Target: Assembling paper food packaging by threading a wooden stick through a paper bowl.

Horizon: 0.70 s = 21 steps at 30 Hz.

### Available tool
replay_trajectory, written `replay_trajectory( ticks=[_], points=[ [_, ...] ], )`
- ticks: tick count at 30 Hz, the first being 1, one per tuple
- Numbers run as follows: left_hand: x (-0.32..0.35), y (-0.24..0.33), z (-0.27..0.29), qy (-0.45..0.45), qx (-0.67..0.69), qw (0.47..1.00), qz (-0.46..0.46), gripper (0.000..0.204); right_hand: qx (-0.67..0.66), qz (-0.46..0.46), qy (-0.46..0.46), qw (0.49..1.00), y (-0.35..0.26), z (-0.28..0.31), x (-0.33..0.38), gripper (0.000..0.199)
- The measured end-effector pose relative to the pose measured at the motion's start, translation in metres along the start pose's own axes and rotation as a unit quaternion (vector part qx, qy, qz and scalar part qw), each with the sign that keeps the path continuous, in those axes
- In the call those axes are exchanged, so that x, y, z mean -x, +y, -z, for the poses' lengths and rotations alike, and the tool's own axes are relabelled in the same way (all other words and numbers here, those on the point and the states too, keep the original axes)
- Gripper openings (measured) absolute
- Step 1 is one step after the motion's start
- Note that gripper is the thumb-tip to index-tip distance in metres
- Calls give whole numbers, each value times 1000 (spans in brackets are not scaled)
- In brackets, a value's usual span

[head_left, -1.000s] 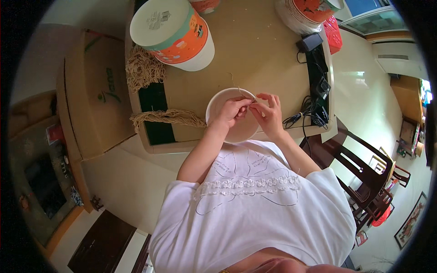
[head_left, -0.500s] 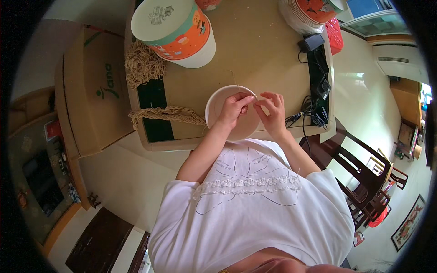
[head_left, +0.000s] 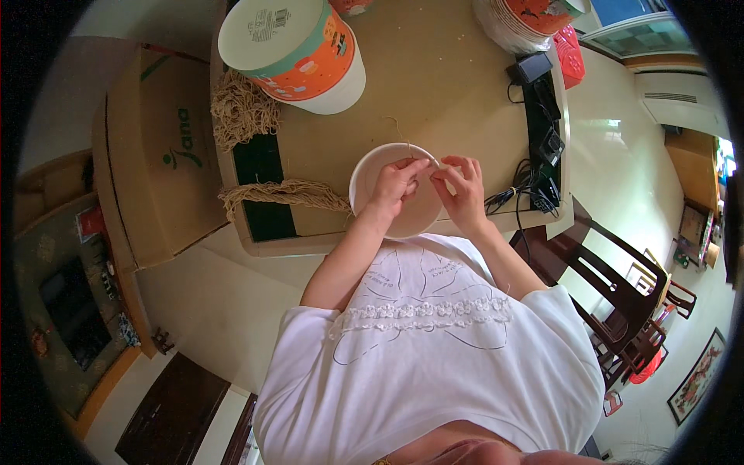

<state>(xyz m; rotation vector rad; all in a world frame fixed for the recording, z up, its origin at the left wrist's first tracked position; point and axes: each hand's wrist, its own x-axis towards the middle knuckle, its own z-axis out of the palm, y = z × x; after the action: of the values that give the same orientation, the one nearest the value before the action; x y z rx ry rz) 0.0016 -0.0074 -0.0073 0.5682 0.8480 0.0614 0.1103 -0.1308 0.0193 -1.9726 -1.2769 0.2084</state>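
Observation:
A round white paper bucket [head_left: 418,221] stands at the near edge of the table, its mouth facing up. Over its opening, my left hand [head_left: 394,187] is closed, with thumb and forefinger pinching a thin tan twine string [head_left: 400,130]. One loose end of the string curls over the far rim onto the table. Just to the right, my right hand [head_left: 463,192] pinches at the string by the bucket's rim, fingertips almost meeting those of the left. The short stretch between the fingertips is too small to make out clearly.
Left on the table lie a long twine hank [head_left: 298,194] and a tangled twine pile [head_left: 244,112]. An upturned orange-and-white bucket [head_left: 314,70] stands behind them. Right are black cables [head_left: 518,184], a power adapter [head_left: 531,68] and stacked bowls [head_left: 535,19]. A cardboard box [head_left: 167,155] stands left.
Both hands stay over the bucket. The left forefinger has stretched out along the string, and the right fingers have closed in slightly. The string's loose end has shifted a little to the left.

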Motion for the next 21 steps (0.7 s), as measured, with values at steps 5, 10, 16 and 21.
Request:
replay_trajectory(
  ticks=[5,10,16,21],
  points=[
    [0,-1,3,-31,34,999,20,8,6,9,-4,1000,1,-2,-1,13],
    [-2,-5,-1,-25,51,998,-10,6,-1,4,-2,1000,1,-2,0,13],
    [-5,-16,-3,41,-55,985,-156,6,-8,-2,-6,1000,-5,1,-6,16],
    [-5,-15,-3,93,-236,926,-280,3,-17,-1,7,1000,-3,-3,-8,17]
  ],
)
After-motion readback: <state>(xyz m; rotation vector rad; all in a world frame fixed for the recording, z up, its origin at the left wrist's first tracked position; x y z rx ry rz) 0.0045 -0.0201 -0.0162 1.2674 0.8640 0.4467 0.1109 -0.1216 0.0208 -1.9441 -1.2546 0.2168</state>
